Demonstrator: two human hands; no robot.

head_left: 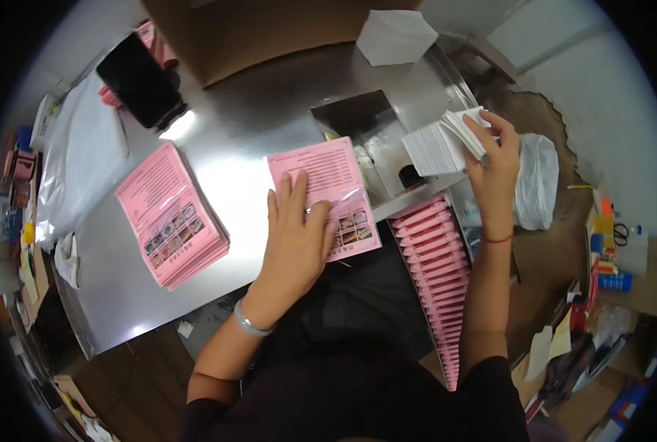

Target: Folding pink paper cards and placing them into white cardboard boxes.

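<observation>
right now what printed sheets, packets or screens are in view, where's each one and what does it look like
Pink leaflet: flat on the metal table under the left hand, text lines above, small photos below.
Pink leaflet stack: left on the table, same layout.
White card stack: fanned, in the right hand.
Folded pink row: overlapping, along the table's right edge.
Dark phone: far left, screen blank.
Clear plastic bags: left edge.

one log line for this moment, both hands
left hand: flat on pink paper leaflet | right hand: holding white card stack | surface: steel table

Dark phone screen (138, 79) at top left; brown carton (255, 33) beside it.
</observation>
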